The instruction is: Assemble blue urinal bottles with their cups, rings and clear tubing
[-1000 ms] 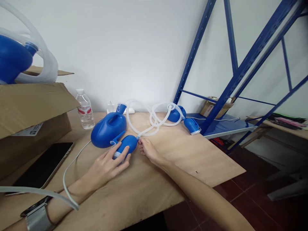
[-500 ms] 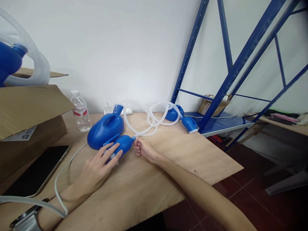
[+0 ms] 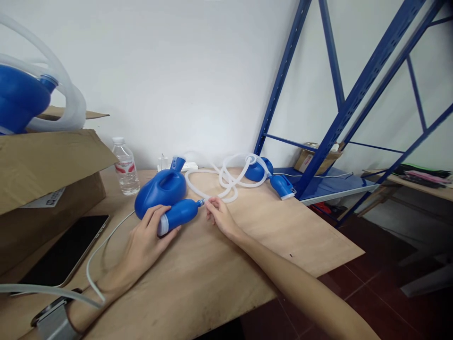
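A small blue bulb-shaped piece (image 3: 179,215) with a pale rim lies on the wooden table (image 3: 247,245), beside a large blue jug-like container (image 3: 161,189). My left hand (image 3: 146,238) is closed round the bulb's wide end. My right hand (image 3: 219,215) pinches the clear tube (image 3: 198,189) where it meets the bulb's narrow tip. The tube loops back across the table to the container's neck.
A second blue set (image 3: 269,174) with coiled tubing lies further back right. A water bottle (image 3: 123,165), an open cardboard box (image 3: 46,170) with another blue piece on top, a dark tablet (image 3: 67,252) and a white cable (image 3: 99,245) sit left. Blue shelving (image 3: 318,141) stands right.
My left hand has turned the bulb and wrapped round its wide end, so its pale rim faces me. My right hand stays pinched at the tube joint.
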Motion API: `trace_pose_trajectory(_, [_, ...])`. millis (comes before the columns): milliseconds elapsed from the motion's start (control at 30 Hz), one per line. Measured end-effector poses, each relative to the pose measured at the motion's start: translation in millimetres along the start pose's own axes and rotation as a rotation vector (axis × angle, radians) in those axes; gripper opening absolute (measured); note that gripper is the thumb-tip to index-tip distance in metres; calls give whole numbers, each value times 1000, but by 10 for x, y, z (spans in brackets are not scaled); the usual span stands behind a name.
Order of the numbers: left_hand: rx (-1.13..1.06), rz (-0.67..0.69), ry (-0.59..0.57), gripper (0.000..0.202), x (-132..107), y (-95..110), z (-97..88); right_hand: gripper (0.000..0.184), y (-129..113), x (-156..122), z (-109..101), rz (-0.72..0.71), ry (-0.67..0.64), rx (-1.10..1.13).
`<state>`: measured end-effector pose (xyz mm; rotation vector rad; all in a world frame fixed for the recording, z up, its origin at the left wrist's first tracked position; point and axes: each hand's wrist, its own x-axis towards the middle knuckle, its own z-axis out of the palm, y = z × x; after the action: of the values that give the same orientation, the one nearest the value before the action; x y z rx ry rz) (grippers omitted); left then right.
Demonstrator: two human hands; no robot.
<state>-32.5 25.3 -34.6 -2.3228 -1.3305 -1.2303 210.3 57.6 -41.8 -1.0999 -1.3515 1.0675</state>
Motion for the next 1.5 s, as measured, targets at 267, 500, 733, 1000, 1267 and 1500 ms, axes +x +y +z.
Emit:
trace_pose_trajectory(267, [-48, 59, 4, 40, 1, 4, -22, 23, -94, -53, -119, -556, 44, -599])
trace_pose_trajectory(500, [-110, 42, 30, 43, 2, 5, 3, 26, -58, 16, -177, -583, -52, -637])
trace_pose_trajectory(733, [-188, -50, 3, 45, 14, 11, 2, 24, -82, 1, -205, -572, -95, -707])
trace_pose_trajectory(1000, [-209, -73, -11, 46, 10, 44, 1, 35, -77, -20, -127, -544, -59, -743])
trace_pose_trajectory(1267, [-215, -103, -28, 46, -3, 44, 36, 53, -69, -78, 15, -449, -38, -753])
trace_pose_trajectory(1500, [-218, -101, -17, 45, 3, 49, 38, 57, -54, -96, 19, -434, -56, -693])
